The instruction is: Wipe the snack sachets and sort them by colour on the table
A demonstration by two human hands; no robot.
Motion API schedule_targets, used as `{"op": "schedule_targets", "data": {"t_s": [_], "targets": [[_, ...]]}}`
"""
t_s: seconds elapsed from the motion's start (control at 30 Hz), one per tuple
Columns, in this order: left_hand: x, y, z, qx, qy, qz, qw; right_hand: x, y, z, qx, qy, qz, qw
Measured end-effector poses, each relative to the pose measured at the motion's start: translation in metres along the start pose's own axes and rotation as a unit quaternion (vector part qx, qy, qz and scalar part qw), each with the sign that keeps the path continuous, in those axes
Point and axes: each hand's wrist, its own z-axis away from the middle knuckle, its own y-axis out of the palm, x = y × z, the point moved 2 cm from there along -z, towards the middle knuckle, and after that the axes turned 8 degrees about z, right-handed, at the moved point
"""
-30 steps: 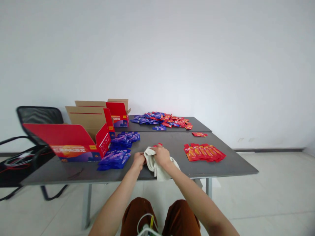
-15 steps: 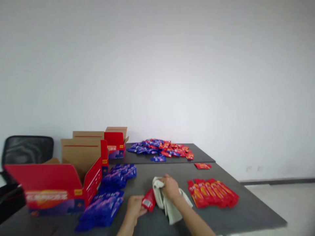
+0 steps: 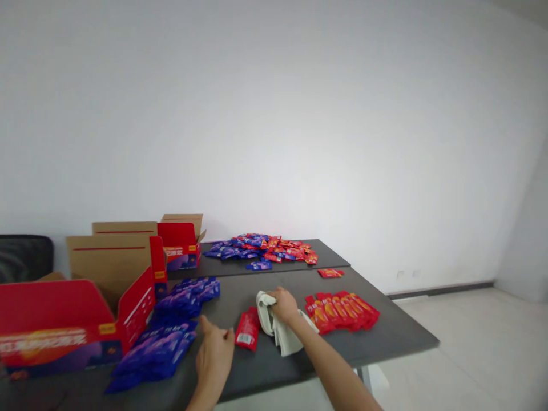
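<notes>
My right hand (image 3: pixel 283 305) grips a crumpled off-white cloth (image 3: pixel 278 328) that rests on the dark grey table (image 3: pixel 385 337). A red sachet (image 3: pixel 247 330) lies flat on the table just left of the cloth. My left hand (image 3: pixel 214 357) hovers beside that sachet with fingers spread, holding nothing. A row of red sachets (image 3: pixel 342 310) lies to the right of my right hand. Piles of blue sachets (image 3: pixel 165 339) lie to the left of my left hand.
An open red cardboard box (image 3: pixel 64 322) stands at the left, with a second one (image 3: pixel 182 242) behind. A mixed heap of red and blue sachets (image 3: pixel 263 249) covers the far table; a single red sachet (image 3: pixel 330 273) lies near it. A black chair (image 3: pixel 23 257) is at far left.
The camera tilted up and swung. My left hand let go of the red sachet, which now lies on the table, and drew back with fingers apart. My right hand still holds the cloth.
</notes>
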Motion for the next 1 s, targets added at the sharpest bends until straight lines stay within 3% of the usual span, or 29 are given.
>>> {"op": "schedule_targets", "data": {"t_s": [0.07, 0.13, 0.33, 0.43, 0.57, 0.67, 0.73, 0.87, 1.0], "targets": [[-0.014, -0.006, 0.01, -0.068, 0.045, -0.079, 0.994, -0.004, -0.011, 0.002, -0.033, -0.022, -0.052, 0.998], [-0.021, -0.001, 0.02, -0.105, 0.083, -0.119, 0.984, -0.002, -0.019, 0.004, -0.072, -0.031, -0.095, 0.992], [-0.007, 0.054, 0.044, -0.036, 0.144, -0.187, 0.971, 0.017, -0.031, 0.01, -0.141, -0.07, -0.223, 0.962], [0.003, 0.054, 0.033, -0.032, 0.092, -0.165, 0.981, 0.029, -0.028, 0.019, -0.147, -0.085, -0.251, 0.953], [0.01, 0.029, 0.0, 0.028, -0.027, -0.001, 0.999, 0.051, -0.005, 0.04, -0.109, -0.129, -0.229, 0.959], [0.017, 0.017, -0.009, 0.111, -0.131, 0.185, 0.968, 0.07, 0.019, 0.055, -0.038, -0.183, -0.159, 0.969], [0.021, 0.015, -0.006, 0.132, -0.185, 0.245, 0.943, 0.079, 0.032, 0.056, -0.003, -0.197, -0.103, 0.975], [0.027, 0.016, 0.004, 0.147, -0.263, 0.255, 0.919, 0.072, 0.04, 0.032, 0.025, -0.096, 0.018, 0.995], [0.029, 0.014, 0.003, 0.144, -0.272, 0.28, 0.91, 0.057, 0.031, 0.008, 0.055, -0.038, 0.065, 0.996]]}}
